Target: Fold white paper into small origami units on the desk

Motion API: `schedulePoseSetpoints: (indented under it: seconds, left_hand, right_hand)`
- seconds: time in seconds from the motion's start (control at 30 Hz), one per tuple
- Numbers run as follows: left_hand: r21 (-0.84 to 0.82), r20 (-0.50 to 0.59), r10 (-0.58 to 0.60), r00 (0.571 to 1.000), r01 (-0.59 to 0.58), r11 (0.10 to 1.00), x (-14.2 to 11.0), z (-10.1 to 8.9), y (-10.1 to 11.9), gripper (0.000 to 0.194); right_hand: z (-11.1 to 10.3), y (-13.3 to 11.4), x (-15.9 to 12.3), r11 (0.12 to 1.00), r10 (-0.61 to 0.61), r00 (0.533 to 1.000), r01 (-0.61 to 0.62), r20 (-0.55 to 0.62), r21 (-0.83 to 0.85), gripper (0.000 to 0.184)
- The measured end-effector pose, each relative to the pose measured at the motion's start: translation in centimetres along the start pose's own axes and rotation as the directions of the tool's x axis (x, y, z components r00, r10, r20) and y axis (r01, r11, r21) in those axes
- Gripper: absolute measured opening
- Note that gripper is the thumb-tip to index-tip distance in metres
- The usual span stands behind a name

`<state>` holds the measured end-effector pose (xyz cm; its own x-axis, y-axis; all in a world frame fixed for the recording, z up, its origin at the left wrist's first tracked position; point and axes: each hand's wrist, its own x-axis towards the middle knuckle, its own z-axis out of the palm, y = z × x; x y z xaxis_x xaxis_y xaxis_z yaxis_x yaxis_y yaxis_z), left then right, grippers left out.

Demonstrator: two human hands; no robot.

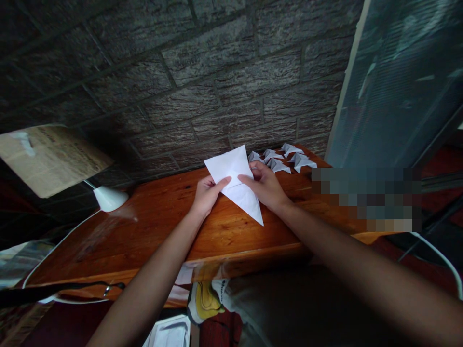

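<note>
A folded sheet of white paper (231, 164) is held up over the wooden table, its long point aimed down toward me. My left hand (208, 195) pinches its left edge, thumb on top and fingers behind. On the right edge, my right hand (265, 185) grips the same sheet, its thumb pressed near the middle beside a crease. Both thumbs lie close together on the paper. Just beyond my right hand sit several folded paper shapes (278, 165) with pointed corners, grouped near the wall.
The wooden table (162, 212) runs along a dark stone-patterned wall (238, 82). At its left stands a lamp with a white base (110, 198) and a brown paper shade (54, 156). A white cord (65, 231) trails over the left side. Below is a yellow shoe (206, 301).
</note>
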<state>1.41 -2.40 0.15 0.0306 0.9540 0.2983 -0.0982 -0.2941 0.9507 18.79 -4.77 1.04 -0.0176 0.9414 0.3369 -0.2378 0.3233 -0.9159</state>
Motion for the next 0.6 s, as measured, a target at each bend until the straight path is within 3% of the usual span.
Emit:
schedulePoseSetpoints:
  seconds: [0.23,0.4,0.6]
  left_hand:
    - [0.111,-0.044,0.026,0.999,-0.021,0.994,-0.49,0.2,0.42,0.043]
    - [0.082,-0.062,0.013,0.998,-0.008,0.997,-0.5,0.32,0.35,0.046]
    - [-0.02,-0.108,-0.004,0.994,0.001,1.0,-0.15,0.5,0.19,0.045]
  right_hand:
    - [0.13,0.05,-0.1,0.996,0.049,0.996,-0.054,0.068,0.066,0.026]
    - [0.19,0.43,0.06,0.996,0.084,0.994,-0.086,0.076,0.013,0.023]
    - [-0.08,0.95,0.35,0.994,0.029,0.998,-0.023,0.057,-0.103,0.018]
